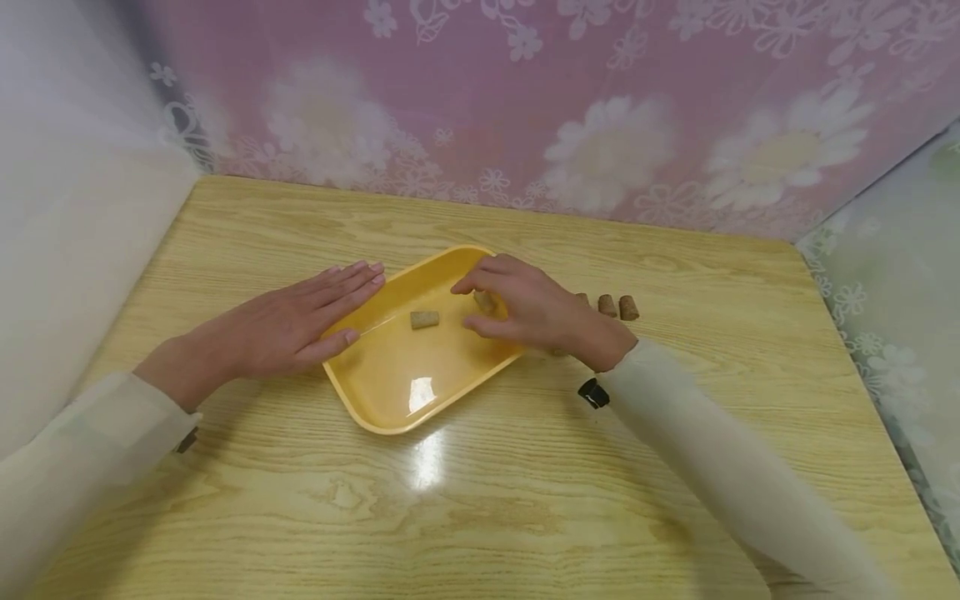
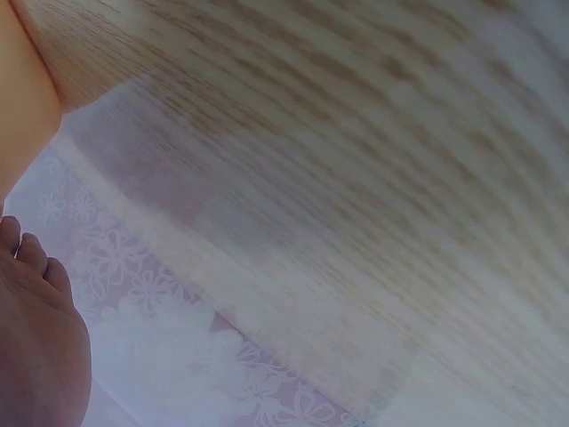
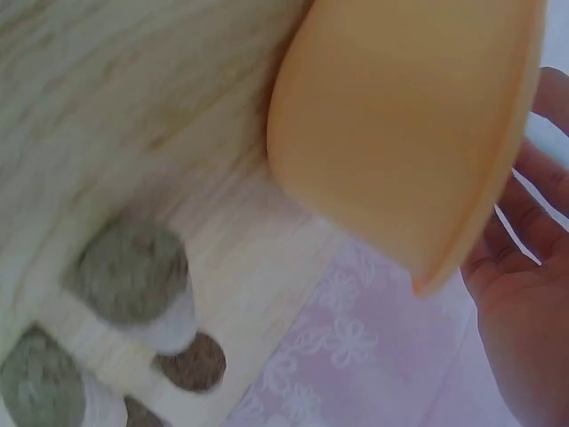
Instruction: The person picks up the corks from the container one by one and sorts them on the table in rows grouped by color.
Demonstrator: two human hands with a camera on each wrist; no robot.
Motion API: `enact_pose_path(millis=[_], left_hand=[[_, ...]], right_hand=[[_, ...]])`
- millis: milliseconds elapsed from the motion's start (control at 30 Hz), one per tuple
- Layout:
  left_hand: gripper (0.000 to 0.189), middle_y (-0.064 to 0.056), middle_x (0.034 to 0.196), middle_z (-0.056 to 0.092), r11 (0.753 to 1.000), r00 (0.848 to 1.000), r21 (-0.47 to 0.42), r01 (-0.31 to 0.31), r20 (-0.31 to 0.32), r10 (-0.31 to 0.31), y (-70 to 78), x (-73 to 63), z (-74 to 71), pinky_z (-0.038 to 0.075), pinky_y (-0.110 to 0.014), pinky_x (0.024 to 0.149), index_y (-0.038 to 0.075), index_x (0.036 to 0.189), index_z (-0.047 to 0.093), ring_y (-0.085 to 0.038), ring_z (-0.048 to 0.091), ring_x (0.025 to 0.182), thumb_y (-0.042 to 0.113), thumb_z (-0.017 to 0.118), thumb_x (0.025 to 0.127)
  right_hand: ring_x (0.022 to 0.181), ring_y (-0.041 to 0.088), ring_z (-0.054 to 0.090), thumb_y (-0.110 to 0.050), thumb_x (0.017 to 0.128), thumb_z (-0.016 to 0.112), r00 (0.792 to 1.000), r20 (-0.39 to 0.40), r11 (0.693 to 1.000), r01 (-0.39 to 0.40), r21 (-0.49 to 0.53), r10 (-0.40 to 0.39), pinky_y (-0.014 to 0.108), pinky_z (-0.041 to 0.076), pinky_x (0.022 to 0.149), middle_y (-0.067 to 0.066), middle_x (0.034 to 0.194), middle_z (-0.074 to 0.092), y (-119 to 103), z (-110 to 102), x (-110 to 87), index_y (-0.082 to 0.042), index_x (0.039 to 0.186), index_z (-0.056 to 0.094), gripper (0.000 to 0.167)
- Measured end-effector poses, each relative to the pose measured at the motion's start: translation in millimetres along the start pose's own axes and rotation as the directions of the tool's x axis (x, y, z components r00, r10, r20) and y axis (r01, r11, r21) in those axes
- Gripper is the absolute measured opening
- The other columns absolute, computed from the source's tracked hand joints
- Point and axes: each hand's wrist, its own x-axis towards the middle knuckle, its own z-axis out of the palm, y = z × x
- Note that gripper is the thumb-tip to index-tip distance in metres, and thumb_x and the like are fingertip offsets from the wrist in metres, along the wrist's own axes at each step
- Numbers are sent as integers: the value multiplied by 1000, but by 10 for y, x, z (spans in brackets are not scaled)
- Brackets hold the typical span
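Observation:
A yellow plastic tray [image 1: 390,421] stands at an angle on the table. One cork stopper [image 1: 424,320] lies on its side on the tray floor. My left hand [image 1: 292,321], fingers straight and together, rests along the tray's left rim. Over the tray's right side is my right hand [image 1: 525,304], its thumb and index finger spread apart. A second cork [image 1: 485,302] shows in the gap between them, partly hidden by the hand. In the right wrist view, the fingers of this hand [image 3: 524,276] reach past the tray's rim [image 3: 484,222].
Several corks stand on the wooden table [image 1: 480,517] right of the tray, among them one cork [image 1: 628,307] at the row's end; the right wrist partly covers others. A pink flowered cloth [image 1: 480,108] hangs behind the table, with pale cloth walls at both sides.

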Motion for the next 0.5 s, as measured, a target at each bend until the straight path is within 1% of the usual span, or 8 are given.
enact_pose_path(millis=[133, 300, 500], left_hand=[[73, 3, 185, 4, 1000, 1000, 2, 8, 3, -8, -6, -8, -2, 8, -35, 141, 23, 178, 6, -23, 10, 172, 42, 43, 118], [73, 3, 185, 5, 1000, 1000, 4, -1, -2, 1, -11, 0, 5, 6, -33, 141, 23, 178, 6, -23, 11, 172, 42, 43, 118], [73, 2, 185, 5, 1000, 1000, 4, -8, -6, 9, -5, 10, 5, 5, -31, 140, 21, 178, 6, -23, 11, 172, 42, 43, 118]], right_hand=[[120, 28, 64, -24, 105, 74, 1000, 12, 1000, 19, -10, -19, 45, 55, 104, 9, 132, 70, -45, 93, 66, -5, 138, 72, 38], [122, 27, 64, -18, 107, 72, 999, 14, 999, 34, -36, -33, 44, 56, 105, 9, 131, 70, -57, 205, 122, -4, 136, 73, 33], [114, 25, 66, -14, 106, 73, 999, 8, 996, 49, -70, -48, 40, 57, 101, 9, 126, 72, -83, 305, 196, -4, 133, 74, 29]])
